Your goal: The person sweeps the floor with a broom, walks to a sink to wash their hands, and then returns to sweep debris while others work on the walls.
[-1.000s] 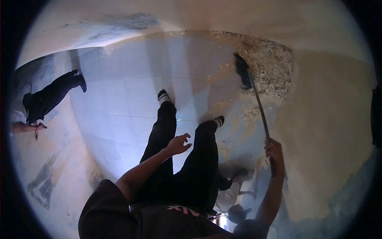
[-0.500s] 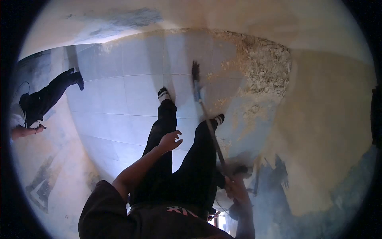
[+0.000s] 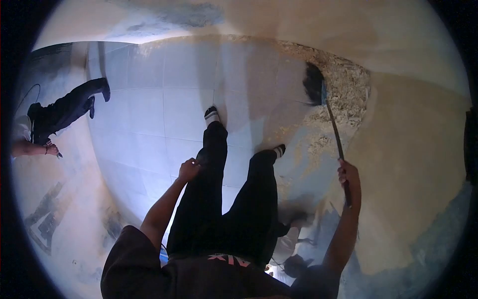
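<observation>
My right hand (image 3: 348, 173) is wrapped round the handle (image 3: 335, 127) of a long broom, out to my right. The broom's dark bristles (image 3: 313, 83) are spread over the floor at the edge of a heap of pale, flaky debris (image 3: 348, 89). My left hand (image 3: 189, 169) is curled against the thigh of my dark trousers (image 3: 211, 154). Its fingers look closed, and I cannot see what, if anything, is in them.
Light tiles (image 3: 134, 107) cover the floor, with crumbs scattered near my right foot (image 3: 280, 150). A stained wall (image 3: 413, 164) rises on the right. At left another person (image 3: 64, 112) stands with something small in one hand. Someone else (image 3: 289, 246) is partly visible behind me.
The broom has swung right, from the tiles to the debris heap, and my right hand has moved outward and forward with it. My left hand has drawn back left and its fingers have curled.
</observation>
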Motion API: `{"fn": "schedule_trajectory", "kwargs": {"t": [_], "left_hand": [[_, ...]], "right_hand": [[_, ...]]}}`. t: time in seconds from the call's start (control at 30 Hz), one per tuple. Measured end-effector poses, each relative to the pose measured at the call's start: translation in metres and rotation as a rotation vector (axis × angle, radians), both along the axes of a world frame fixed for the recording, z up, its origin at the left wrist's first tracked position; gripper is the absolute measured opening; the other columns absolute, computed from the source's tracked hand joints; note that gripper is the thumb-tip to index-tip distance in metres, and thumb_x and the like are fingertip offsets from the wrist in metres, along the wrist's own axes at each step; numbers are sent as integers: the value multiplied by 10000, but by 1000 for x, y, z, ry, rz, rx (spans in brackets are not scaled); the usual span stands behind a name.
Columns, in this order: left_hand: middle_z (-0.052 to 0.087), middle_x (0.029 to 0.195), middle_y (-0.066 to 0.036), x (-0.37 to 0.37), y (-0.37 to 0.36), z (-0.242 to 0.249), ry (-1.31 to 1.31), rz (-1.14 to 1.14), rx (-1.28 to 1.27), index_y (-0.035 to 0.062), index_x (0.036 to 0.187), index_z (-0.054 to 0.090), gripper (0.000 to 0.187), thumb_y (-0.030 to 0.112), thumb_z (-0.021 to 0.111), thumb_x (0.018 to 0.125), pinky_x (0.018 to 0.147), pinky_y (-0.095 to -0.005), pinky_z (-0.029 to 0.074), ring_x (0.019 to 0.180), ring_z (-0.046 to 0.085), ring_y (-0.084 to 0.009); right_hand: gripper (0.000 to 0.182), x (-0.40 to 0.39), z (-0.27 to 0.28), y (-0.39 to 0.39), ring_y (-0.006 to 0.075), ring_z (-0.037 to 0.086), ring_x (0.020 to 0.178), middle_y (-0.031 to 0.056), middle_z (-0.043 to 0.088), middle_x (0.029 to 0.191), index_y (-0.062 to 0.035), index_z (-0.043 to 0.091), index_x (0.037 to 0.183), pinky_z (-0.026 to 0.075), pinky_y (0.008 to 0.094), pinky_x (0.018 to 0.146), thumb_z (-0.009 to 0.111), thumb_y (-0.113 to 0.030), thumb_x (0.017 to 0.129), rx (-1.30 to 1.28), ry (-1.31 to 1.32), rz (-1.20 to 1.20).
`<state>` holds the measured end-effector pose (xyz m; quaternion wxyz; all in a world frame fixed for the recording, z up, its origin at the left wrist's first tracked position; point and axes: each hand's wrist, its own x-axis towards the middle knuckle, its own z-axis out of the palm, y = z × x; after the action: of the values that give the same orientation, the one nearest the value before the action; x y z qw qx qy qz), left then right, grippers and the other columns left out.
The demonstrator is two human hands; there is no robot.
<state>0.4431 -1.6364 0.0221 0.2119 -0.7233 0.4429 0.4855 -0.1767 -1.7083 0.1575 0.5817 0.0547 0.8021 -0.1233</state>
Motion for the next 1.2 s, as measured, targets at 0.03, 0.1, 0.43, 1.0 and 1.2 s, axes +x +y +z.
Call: {"fn": "schedule_trajectory", "kwargs": {"t": [0.03,0.1,0.43,1.0,1.2], "left_hand": [[662,901,-181,4,-1,2,-8,27,-3,90,970,630,298,298,620,756,808,-422,499,886,634,-340],[669,863,-173,9,-5,6,-29,67,4,89,958,633,289,296,625,756,784,-417,509,854,645,-334],[675,807,-155,3,-54,-11,179,-31,-151,42,939,618,291,283,627,776,723,-404,515,780,660,-307],[677,803,-135,13,23,34,-41,-156,-19,63,952,644,292,277,676,755,745,-380,506,803,653,-280],[665,759,-138,-40,45,58,-13,-66,-13,51,955,636,252,251,629,802,655,-348,506,714,653,-217]], "right_hand": [[188,1,6,-11,38,378,397,-26,482,609,-96,588,965,309,190,328,584,-256,867,-33,-22,-35],[174,8,16,-11,41,392,409,-26,480,598,-90,591,931,314,196,338,582,-251,865,-51,3,144],[216,152,147,107,70,450,434,-13,520,573,-71,625,974,336,228,373,590,-266,886,62,-165,71],[291,-12,32,159,93,519,498,39,584,634,-14,654,886,397,245,415,658,-295,812,140,-318,307],[311,-117,23,134,119,507,417,67,596,600,-19,621,738,412,272,371,660,-313,831,-57,-188,291]]}}
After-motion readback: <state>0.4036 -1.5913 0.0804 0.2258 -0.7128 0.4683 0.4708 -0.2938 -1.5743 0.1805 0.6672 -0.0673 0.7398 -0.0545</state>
